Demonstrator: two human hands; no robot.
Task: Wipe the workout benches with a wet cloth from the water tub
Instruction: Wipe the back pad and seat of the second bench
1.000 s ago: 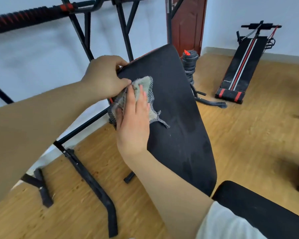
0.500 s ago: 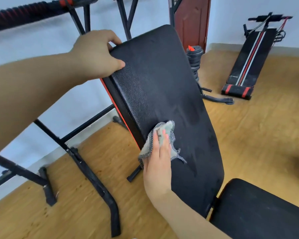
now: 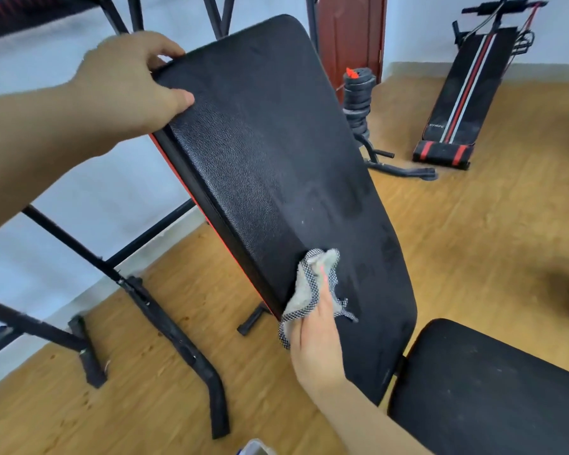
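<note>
two benches (image 3: 276,165), one cloth (image 3: 309,287), perhaps more

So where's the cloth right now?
The cloth is under the right hand, pressed on the lower left edge of the tilted bench backrest, just above the seat pad.

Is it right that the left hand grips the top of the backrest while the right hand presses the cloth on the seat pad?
Not quite. The head view shows the right hand pressing the cloth on the lower backrest, not the seat pad. The left hand does grip the top.
</note>
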